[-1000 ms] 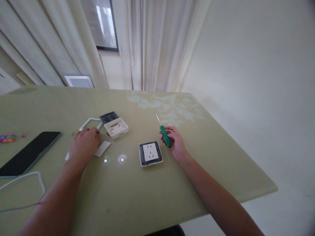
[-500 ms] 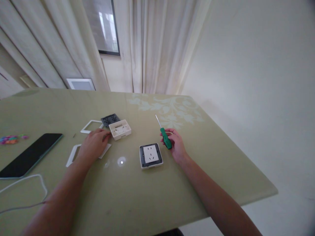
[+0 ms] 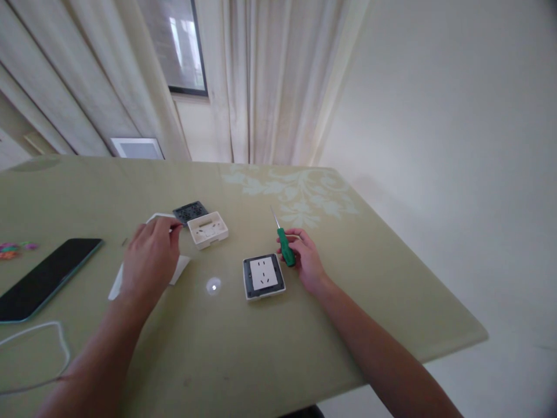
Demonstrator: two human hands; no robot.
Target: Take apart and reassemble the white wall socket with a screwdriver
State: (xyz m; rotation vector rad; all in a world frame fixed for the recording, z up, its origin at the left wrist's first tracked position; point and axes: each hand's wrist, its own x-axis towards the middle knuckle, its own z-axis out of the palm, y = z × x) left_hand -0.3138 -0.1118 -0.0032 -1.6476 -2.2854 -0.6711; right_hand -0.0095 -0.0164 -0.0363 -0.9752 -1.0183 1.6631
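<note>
Right hand (image 3: 304, 261) closed around green-handled screwdriver (image 3: 285, 245), just beside five-hole socket (image 3: 263, 274), which lies well inside the near edge of the tabletop (image 3: 391, 278). Left hand (image 3: 152, 255) curled near white mounting box (image 3: 209, 230); whether it grips anything cannot be determined.

Soft, slightly hazy light leaves a small round glare (image 3: 213, 286) on the tabletop (image 3: 261, 342); the upper-right corner darkens.
</note>
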